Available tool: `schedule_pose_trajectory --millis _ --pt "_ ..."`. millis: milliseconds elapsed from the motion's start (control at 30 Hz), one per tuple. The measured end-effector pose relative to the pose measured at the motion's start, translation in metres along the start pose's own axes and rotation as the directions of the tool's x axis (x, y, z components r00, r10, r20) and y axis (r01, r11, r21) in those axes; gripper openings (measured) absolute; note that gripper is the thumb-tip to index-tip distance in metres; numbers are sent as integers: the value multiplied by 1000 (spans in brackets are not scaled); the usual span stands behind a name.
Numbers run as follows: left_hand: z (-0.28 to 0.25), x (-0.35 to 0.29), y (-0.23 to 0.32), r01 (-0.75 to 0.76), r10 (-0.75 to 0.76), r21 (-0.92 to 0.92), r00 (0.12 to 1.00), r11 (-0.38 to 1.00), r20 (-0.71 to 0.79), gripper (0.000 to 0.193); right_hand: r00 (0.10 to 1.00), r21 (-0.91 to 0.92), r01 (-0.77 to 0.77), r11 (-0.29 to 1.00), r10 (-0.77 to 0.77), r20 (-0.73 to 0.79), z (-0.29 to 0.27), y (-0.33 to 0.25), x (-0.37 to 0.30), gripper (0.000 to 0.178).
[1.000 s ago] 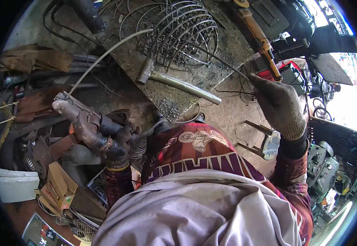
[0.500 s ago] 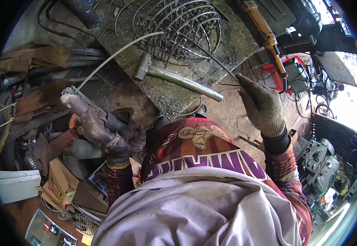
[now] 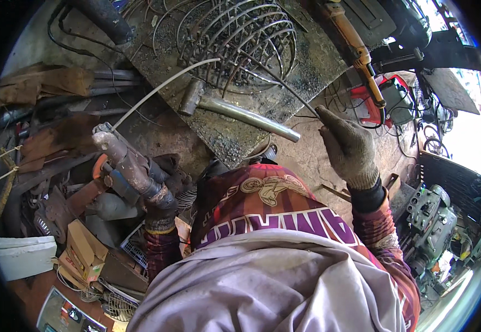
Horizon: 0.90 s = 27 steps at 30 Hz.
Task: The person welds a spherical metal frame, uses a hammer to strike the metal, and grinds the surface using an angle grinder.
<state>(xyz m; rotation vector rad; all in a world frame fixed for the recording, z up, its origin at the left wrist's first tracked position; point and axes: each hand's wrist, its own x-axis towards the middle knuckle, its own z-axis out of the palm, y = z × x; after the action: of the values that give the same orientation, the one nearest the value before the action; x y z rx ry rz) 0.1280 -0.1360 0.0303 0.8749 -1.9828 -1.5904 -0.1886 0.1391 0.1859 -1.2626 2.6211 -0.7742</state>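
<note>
Where the tabletop (image 3: 226, 145) juts toward the person, its corner strewn with dark grit, I can see a rounded cage of bent metal rods (image 3: 246, 41) sitting beyond both hands. From the cage a thin dark rod (image 3: 285, 83) slants down to the right hand (image 3: 350, 146), gloved in pale knit, whose fingertips are pressed together on the rod's near end, just past the tabletop's edge. Over on the other side, the left hand (image 3: 162, 193) is closed around a brown, crusted rod holder (image 3: 123, 156), though most of its fingers are hidden from me. A pale slender rod (image 3: 163, 88) rises out of that holder and arches over the tabletop, its tip by the near side of the cage; whether it touches, I can't tell. Between the two hands and nearer the person than the cage, a metal hammer (image 3: 246, 116) lies with its head to the left and its handle poking past the edge. Beyond the right hand I notice an orange power tool (image 3: 352, 41) and a red case (image 3: 369, 98).
</note>
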Motion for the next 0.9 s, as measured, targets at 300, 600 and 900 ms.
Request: schedule_pose_trajectory --millis 300,600,900 --pt "-4 4 -8 25 -23 -29 999 999 49 62 997 4 -75 997 75 7 6 -6 -4 32" --pt "-19 12 -13 22 -15 -70 995 997 96 60 993 23 -116 993 116 13 5 -8 -5 34" --pt "2 52 50 -243 247 239 969 940 12 59 990 -38 -139 990 138 -10 12 -16 -12 35"
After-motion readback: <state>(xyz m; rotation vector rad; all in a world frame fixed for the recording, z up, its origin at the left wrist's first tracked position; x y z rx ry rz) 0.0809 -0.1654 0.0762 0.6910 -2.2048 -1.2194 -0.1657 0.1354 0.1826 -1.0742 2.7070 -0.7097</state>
